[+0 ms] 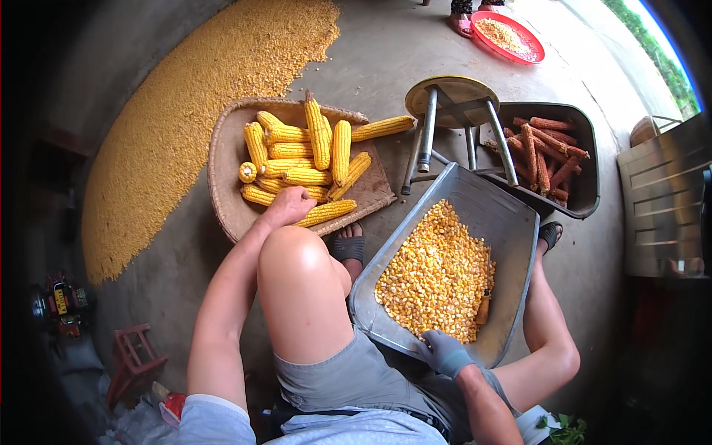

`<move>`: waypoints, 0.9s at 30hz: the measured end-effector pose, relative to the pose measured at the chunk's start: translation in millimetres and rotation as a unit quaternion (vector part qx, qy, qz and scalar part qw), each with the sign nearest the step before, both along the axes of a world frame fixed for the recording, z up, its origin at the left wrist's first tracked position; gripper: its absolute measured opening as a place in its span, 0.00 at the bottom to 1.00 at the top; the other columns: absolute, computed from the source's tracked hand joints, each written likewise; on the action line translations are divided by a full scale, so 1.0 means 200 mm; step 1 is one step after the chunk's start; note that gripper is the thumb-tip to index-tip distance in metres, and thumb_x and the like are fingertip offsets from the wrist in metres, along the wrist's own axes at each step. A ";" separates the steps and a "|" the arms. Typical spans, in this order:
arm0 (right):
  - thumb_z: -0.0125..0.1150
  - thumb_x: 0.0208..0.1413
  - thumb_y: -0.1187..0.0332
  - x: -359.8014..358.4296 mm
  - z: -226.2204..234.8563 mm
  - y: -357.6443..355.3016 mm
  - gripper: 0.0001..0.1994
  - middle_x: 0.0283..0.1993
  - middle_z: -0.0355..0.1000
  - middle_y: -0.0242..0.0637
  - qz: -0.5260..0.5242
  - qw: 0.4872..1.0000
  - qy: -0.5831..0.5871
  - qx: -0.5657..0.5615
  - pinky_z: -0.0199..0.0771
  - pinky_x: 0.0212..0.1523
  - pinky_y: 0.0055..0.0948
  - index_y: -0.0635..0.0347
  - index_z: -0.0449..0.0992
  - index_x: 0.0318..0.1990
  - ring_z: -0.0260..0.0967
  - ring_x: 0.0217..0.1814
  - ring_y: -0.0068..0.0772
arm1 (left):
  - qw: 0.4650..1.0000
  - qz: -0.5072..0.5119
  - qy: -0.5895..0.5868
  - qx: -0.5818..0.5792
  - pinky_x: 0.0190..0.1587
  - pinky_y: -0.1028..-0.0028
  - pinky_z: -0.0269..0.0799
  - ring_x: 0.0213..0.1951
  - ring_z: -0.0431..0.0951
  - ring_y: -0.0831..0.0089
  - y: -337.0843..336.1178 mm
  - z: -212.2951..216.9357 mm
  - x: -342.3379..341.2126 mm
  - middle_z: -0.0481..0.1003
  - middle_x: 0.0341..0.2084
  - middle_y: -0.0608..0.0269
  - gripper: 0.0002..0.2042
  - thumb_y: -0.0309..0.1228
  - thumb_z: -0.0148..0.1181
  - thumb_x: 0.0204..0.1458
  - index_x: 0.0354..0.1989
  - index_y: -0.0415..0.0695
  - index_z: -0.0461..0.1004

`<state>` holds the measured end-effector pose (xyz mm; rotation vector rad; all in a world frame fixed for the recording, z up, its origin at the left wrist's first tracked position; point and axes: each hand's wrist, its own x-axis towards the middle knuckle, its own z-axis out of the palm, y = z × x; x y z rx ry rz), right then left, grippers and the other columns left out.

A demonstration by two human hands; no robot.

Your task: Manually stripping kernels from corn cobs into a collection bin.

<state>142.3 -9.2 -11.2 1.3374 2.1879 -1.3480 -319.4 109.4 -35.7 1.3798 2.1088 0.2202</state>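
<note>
My bare left hand (291,207) reaches into a shallow woven basket (382,185) of yellow ears of corn. Its fingers are curled at the near ears, and an ear of corn (328,213) sticks out to the right from beneath it; the grip is partly hidden. A grey-blue glove covers my right hand (443,353), at the near rim of a grey tub (512,222). The gloved fingers are apart, with nothing visible in them. Loose corn kernels (434,274) fill much of the tub. A slim tool with a yellowish handle (483,310) lies along their right side.
A metal-legged stool (452,100) stands beyond the tub. Behind it, a black tub (586,193) holds bare reddish cobs (545,156). Kernels (170,148) spread across the floor at left. A red tray (530,48) sits near another person's feet (461,24). A small wooden stool (133,360) stands lower left.
</note>
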 end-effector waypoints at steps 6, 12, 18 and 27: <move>0.55 0.56 0.57 -0.04 -0.06 0.03 0.14 0.37 0.73 0.47 0.011 1.000 -0.013 -0.013 0.71 0.39 0.40 0.56 0.74 0.41 0.71 0.39 0.51 | 0.994 0.004 0.044 -0.099 0.47 0.62 0.71 0.42 0.76 0.53 0.03 -0.25 0.00 0.77 0.37 0.45 0.16 0.39 0.57 0.45 0.36 0.40 0.77; 0.53 0.56 0.56 -0.11 0.00 0.12 0.14 0.36 0.72 0.49 -0.020 0.999 0.023 -0.044 0.71 0.39 0.45 0.57 0.71 0.40 0.70 0.38 0.53 | 0.985 -0.071 0.074 -0.136 0.53 0.62 0.67 0.50 0.73 0.54 0.13 -0.39 0.02 0.74 0.45 0.46 0.19 0.37 0.56 0.47 0.46 0.41 0.73; 0.56 0.56 0.57 -0.12 -0.03 0.12 0.15 0.36 0.72 0.48 -0.023 0.998 0.047 -0.039 0.72 0.38 0.41 0.59 0.72 0.43 0.71 0.37 0.50 | 0.988 -0.077 0.053 -0.124 0.58 0.64 0.64 0.55 0.68 0.53 0.19 -0.52 0.10 0.67 0.53 0.43 0.27 0.35 0.57 0.46 0.55 0.34 0.64; 0.52 0.57 0.56 -0.15 -0.04 0.11 0.16 0.37 0.72 0.50 -0.046 0.996 0.059 -0.055 0.71 0.40 0.43 0.61 0.72 0.41 0.70 0.40 0.52 | 0.942 -0.134 0.137 -0.276 0.60 0.64 0.61 0.58 0.63 0.52 0.19 -0.50 0.10 0.65 0.53 0.45 0.31 0.40 0.65 0.37 0.50 0.34 0.68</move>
